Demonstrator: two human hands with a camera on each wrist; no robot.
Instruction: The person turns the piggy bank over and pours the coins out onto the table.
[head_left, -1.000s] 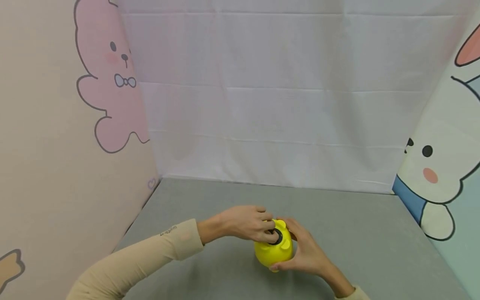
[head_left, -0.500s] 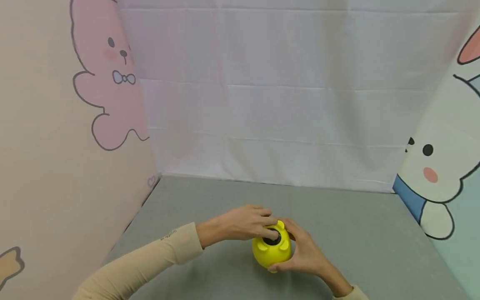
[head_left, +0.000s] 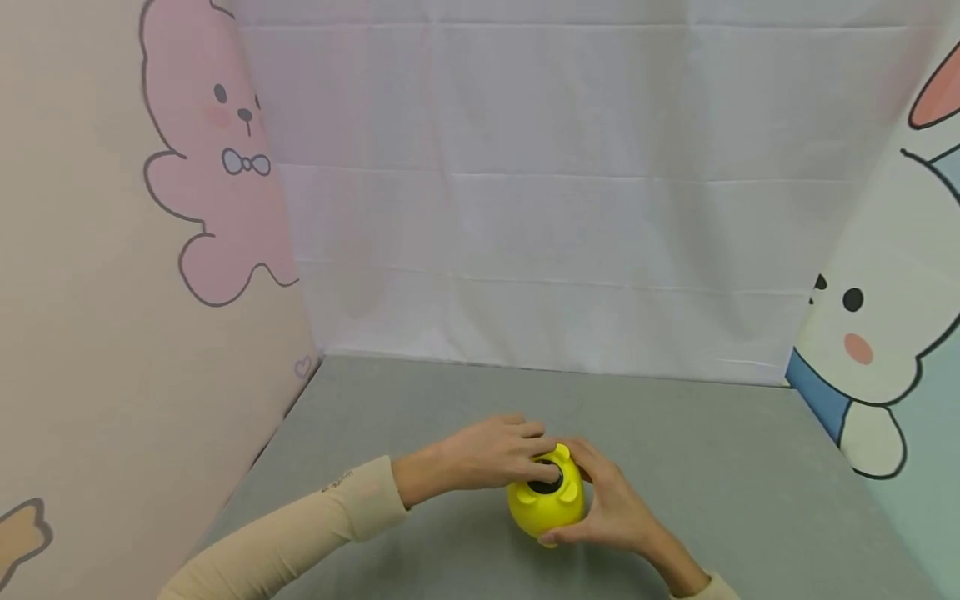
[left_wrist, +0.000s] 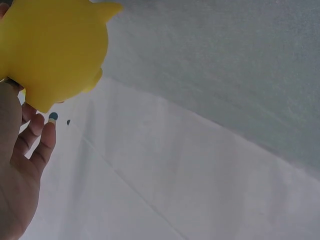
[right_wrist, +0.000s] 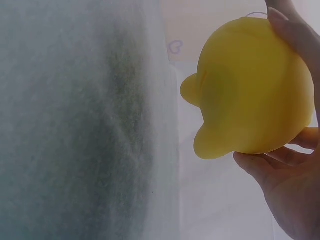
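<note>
A yellow piggy bank [head_left: 546, 508] is held up near the front of the table, its underside with short stubby feet and a round black plug [head_left: 544, 487] facing the head camera. From the right, my right hand [head_left: 617, 508] grips its body, thumb on the near side and fingers behind. My left hand [head_left: 491, 454] reaches over from the left, and a finger touches the black plug. Its other fingers stay apart, raised loosely beside the bank. In the left wrist view those fingers stand just off the yellow body. The left thumb is mostly hidden.
The grey tabletop [head_left: 420, 392] lies beneath the hands. Behind it hangs a creased white cloth [head_left: 525, 208]. Cartoon-printed walls stand on both sides, with a pink bear [head_left: 232, 192] at left and a white figure [head_left: 892, 300] at right.
The left fingers have straightened and drawn back somewhat, so more of the plug and the feet shows. The piggy bank has turned slightly. My right hand keeps its grip.
</note>
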